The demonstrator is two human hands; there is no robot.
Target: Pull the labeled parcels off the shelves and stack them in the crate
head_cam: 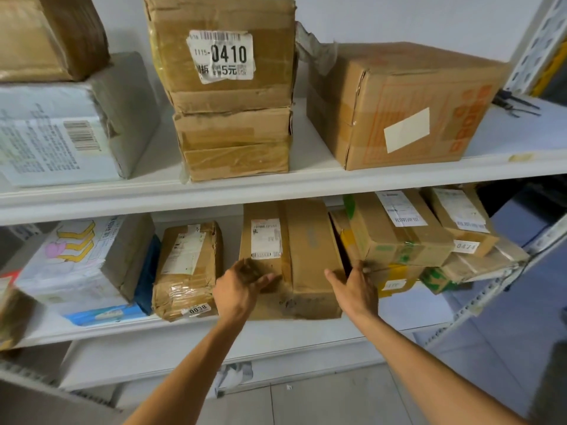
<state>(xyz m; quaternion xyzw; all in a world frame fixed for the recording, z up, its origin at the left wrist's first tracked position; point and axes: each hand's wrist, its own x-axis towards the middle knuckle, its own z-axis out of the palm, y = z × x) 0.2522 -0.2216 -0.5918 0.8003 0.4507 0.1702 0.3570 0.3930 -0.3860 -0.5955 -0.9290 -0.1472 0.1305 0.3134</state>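
Brown cardboard parcel [306,246] with a white label stands between both hands on the lower white shelf [122,332]. Left hand [242,283] lies flat against its front, fingers straight. Right hand [356,286] meets its right edge, fingers blurred, so I cannot tell its grip.

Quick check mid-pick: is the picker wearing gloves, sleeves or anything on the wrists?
No. The left hand and right hand are ungloved. The left forearm and right forearm are uncovered to the frame's bottom edge, no sleeve in view. No watch, band or ring shows, though the fingers are blurred.
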